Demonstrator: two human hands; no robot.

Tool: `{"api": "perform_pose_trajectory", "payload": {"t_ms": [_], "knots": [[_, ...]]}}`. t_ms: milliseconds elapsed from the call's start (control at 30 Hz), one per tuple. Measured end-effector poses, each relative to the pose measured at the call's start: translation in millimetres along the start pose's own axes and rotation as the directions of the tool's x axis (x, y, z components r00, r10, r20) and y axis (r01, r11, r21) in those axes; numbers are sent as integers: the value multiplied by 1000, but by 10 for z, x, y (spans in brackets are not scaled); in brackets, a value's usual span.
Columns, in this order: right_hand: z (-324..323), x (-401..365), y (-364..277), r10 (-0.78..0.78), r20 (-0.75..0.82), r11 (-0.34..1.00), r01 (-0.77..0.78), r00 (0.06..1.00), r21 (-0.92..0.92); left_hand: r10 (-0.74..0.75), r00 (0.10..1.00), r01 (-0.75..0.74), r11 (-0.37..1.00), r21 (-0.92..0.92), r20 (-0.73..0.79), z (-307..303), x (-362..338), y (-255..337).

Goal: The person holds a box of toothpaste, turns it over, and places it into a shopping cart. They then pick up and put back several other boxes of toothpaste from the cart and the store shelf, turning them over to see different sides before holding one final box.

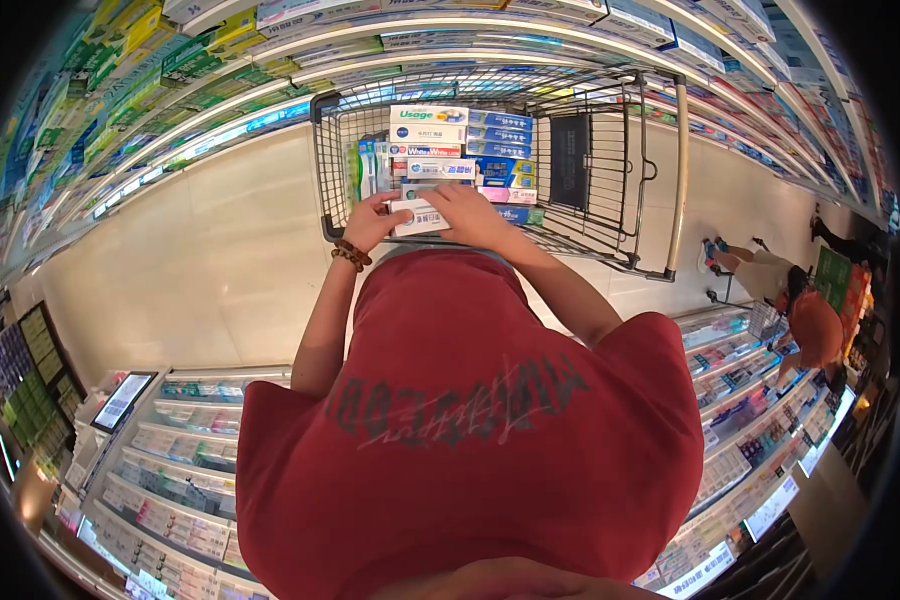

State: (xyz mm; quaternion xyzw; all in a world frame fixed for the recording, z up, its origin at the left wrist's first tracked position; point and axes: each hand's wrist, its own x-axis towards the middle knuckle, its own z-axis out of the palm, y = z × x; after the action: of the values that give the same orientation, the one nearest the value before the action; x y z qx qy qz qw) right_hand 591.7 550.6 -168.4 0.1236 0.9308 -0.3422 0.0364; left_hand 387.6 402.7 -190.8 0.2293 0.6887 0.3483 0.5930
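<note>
A small white toothpaste box (pixel 427 219) with dark lettering is between my two hands at the near side of a wire shopping cart (pixel 634 180). My left hand (pixel 372 222), with beaded bracelets on the wrist, grips the box's left end, thumb on its face. Across its upper right side lie the closed fingers of my right hand (pixel 467 213). Below my fingers, the cart holds stacked toothpaste boxes: a green-lettered Usage box (pixel 429 115), a White box (pixel 433 152), several blue boxes (pixel 500 137) and a pink-and-white box (pixel 508 195). Upright toothbrush packs (pixel 367 168) stand at the left.
Shelves of boxed goods (pixel 410 42) run along the far side of the aisle, and more shelves (pixel 185 450) lie behind me. At the right, another person (pixel 805 320) bends by a shelf beside a second cart (pixel 765 322). Pale floor (pixel 190 240) extends left.
</note>
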Motion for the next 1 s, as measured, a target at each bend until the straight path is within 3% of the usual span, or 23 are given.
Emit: {"api": "perform_pose_trajectory", "payload": {"t_ms": [33,67,133,200,267,333,467,567,667,833,933,1000], "knots": [[153,11,135,20,3,998,-20,1000,57,-66,998,66,993,94,-4,0,30,-103],[274,20,257,40,11,992,-41,999,116,-45,998,42,998,-46,-51,28,8,-202],[417,70,584,252,66,963,-257,965,81,-21,987,-30,949,-313,-160,81,-76,-404],[614,197,1088,412,137,908,-419,901,24,-108,962,44,968,-249,-251,24,-118,-720],[768,358,1484,462,60,887,-461,885,-35,-166,934,98,970,-221,-316,-33,-285,-974],[932,594,1880,492,126,870,-484,861,-93,-212,912,138,965,-224,-350,-67,-476,-1115],[1279,869,2235,294,120,952,-279,948,-127,-290,843,217,954,-207,-454,-76,-820,-1383],[1564,907,2212,141,119,952,-101,983,-288,-343,802,254,937,-241,-488,-68,-975,-1562],[1595,913,2115,258,151,923,-196,954,-332,-370,799,279,926,-253,-474,-29,-1046,-1625],[1566,903,2212,262,116,939,-225,958,-262,-307,826,244,951,-191,-474,31,-1047,-1651],[1520,966,2279,345,79,895,-302,935,-328,-282,837,244,959,-141,-468,-6,-997,-1679],[1542,995,2296,303,81,906,-260,950,-335,-297,851,274,955,-116,-433,-55,-989,-1696]]}}
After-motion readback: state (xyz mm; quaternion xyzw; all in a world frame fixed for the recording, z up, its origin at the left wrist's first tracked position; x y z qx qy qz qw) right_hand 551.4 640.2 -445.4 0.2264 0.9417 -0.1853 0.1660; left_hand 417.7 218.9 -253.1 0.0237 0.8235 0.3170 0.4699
